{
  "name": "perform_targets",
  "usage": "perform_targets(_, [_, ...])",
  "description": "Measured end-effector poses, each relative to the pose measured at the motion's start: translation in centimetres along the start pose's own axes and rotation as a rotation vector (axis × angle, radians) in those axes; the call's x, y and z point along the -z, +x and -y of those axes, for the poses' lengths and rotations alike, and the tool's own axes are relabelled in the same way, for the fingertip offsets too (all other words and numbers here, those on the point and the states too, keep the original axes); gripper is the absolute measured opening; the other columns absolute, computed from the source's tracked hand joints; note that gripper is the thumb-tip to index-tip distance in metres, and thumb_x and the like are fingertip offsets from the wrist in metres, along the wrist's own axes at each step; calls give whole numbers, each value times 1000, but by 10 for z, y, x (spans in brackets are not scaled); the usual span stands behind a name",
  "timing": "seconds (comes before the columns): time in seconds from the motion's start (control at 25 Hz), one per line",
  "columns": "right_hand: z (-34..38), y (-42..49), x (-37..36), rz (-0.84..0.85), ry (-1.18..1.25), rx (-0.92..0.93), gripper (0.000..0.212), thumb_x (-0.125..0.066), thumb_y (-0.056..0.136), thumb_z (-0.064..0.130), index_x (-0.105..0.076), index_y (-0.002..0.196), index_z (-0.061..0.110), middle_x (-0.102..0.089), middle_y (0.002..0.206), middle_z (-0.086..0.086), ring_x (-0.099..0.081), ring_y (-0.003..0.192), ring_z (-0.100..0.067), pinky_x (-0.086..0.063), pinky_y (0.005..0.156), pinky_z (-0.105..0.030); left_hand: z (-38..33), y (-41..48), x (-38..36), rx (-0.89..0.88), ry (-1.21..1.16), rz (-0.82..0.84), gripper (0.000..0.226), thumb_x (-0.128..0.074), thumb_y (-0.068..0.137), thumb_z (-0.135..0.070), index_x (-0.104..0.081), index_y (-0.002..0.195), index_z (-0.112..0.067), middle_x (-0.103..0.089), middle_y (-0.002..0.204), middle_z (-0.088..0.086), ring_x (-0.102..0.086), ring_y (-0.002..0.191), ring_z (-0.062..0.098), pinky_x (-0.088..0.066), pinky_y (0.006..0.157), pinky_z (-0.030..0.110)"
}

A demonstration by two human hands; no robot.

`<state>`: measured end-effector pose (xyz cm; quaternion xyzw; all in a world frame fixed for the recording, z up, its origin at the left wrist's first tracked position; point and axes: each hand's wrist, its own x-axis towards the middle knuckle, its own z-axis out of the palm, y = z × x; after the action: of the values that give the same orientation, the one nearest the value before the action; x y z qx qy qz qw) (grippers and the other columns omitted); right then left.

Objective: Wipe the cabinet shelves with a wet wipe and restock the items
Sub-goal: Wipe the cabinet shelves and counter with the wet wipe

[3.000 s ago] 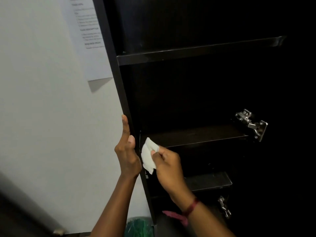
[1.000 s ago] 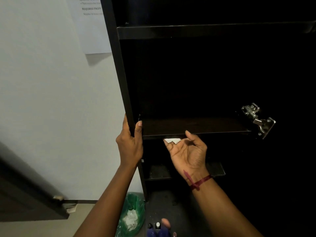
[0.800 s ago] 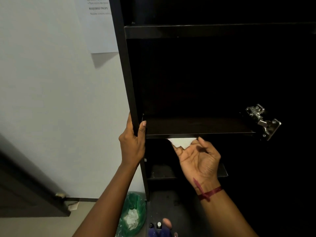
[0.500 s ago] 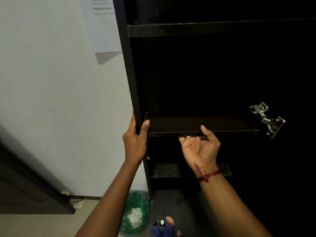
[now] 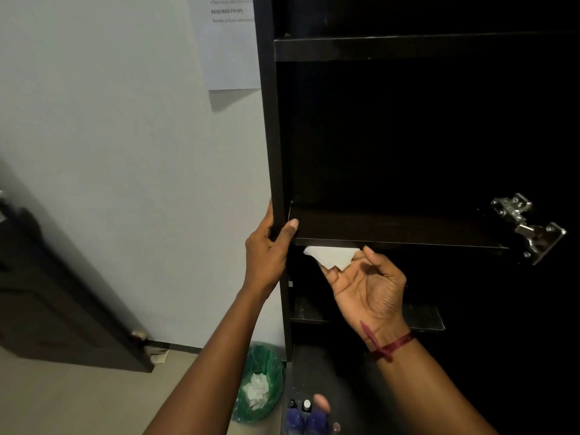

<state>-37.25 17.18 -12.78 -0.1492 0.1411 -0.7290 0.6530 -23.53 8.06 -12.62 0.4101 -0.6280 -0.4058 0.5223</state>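
Note:
A dark cabinet stands open with bare shelves. My left hand (image 5: 268, 249) grips its left side panel (image 5: 270, 120) at the level of the middle shelf (image 5: 392, 229), thumb on the inside. My right hand (image 5: 365, 287) is turned palm up just under that shelf's front edge and holds a white wet wipe (image 5: 332, 256) against the shelf's underside near its left end. A higher shelf (image 5: 408, 48) and a lower shelf (image 5: 423, 318) are also bare.
A green-lined bin (image 5: 262, 384) with used wipes sits on the floor beside the cabinet. Small bottles (image 5: 306, 414) stand on the floor at the cabinet's foot. A metal hinge (image 5: 530, 227) juts out at right. A paper sheet (image 5: 229, 42) hangs on the white wall; a dark door (image 5: 62, 293) is at left.
My right hand went from the cabinet's left edge to under the middle shelf, palm up. Half a second ago the wipe was hidden beneath the shelf; now it shows at the left.

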Motion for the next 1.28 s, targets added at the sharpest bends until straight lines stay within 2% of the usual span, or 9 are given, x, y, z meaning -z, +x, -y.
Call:
perform_targets(0.08, [2,0,-6,-19,-15,18,17,-52,83,16,-67,81,9,-69,109,-15,-51,125,-43,-31,110,-58,2,0,1,15,-12,11,57,-57,90,-48,-45,142,-28,-58,135,-6,-56,123,13,-51,100,37])
perform_targets(0.12, [2,4,-7,-36,-17,17,17,-54,82,16,-70,80,9,-69,108,-15,-51,125,-42,-32,109,-58,1,0,2,17,-18,20,55,-58,91,-46,-46,142,-28,-59,134,-6,-57,122,13,-51,100,38])
perform_targets(0.16, [2,9,-9,-47,-5,11,22,-57,81,14,-71,95,5,-66,118,-18,-51,125,-42,-33,109,-56,1,0,3,20,-23,29,54,-58,92,-44,-46,142,-28,-60,133,-7,-57,121,11,-51,100,37])
perform_targets(0.24, [-3,22,-12,-50,31,-5,57,-61,80,12,-49,134,-1,-50,138,-26,-50,126,-42,-33,111,-53,-1,-1,4,19,-37,43,52,-59,94,-39,-46,142,-26,-61,131,-6,-59,118,9,-52,99,36])
perform_targets(0.32, [-13,30,-19,-78,50,-4,67,-62,80,7,-38,142,-2,-46,141,-26,-51,126,-41,-35,111,-50,-3,-2,4,19,-49,43,50,-59,95,-33,-46,142,-24,-63,129,-5,-61,115,7,-52,98,33])
perform_targets(0.64, [-29,19,-16,-113,-160,-66,28,-61,86,4,-60,113,-2,-64,119,-21,-60,116,-35,-48,101,-43,1,0,3,-8,-9,19,51,-58,96,-31,-44,144,-21,-62,130,-1,-62,113,9,-55,90,24])
perform_targets(0.76, [-20,18,-10,-152,-317,-36,37,-60,88,0,-53,123,-8,-64,119,-25,-63,111,-34,-54,93,-40,3,0,1,-12,-16,14,52,-58,96,-33,-43,145,-23,-59,134,-4,-59,118,9,-53,96,29])
perform_targets(1.0, [-31,33,-18,-135,-245,-12,36,-46,87,-19,-54,121,-13,-60,121,-32,-62,112,-39,-51,97,-45,7,-6,-5,35,-34,-29,60,-57,90,-51,-44,143,-28,-56,138,-3,-56,124,15,-51,100,36])
perform_targets(1.28, [-42,21,-6,-156,-356,-57,45,-45,82,-20,-58,122,-3,-65,120,-22,-64,112,-31,-54,92,-35,12,-11,-4,46,-52,-37,54,-58,92,-44,-48,141,-23,-63,128,-1,-65,107,13,-57,80,23])
